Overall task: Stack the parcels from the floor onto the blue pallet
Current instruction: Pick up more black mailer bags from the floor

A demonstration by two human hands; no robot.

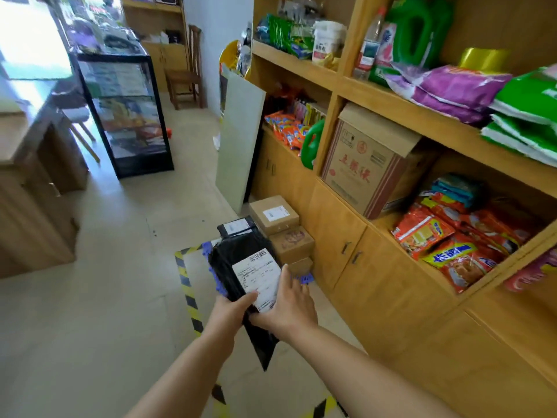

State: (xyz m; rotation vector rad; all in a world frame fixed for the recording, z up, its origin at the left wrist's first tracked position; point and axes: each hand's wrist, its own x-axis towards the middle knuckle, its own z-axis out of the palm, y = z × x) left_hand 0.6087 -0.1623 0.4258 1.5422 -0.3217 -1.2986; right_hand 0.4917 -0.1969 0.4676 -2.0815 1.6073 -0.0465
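Black mailer bag (241, 268) being held over the blue pallet (217, 279).
It is being pinched by both grips, left hand (233, 307) and right hand (291, 306), at its near end.

Wooden shelving (401, 107) fills the right of the frame, stocked with green detergent jugs (417, 31), purple bags (458, 89), orange snack packets (446, 245) and a tilted printed carton (366, 164). A pale board (238, 140) leans against its near end. At upper left stands a black-framed glass cabinet (126, 116), with a wooden chair (188, 73) behind it.
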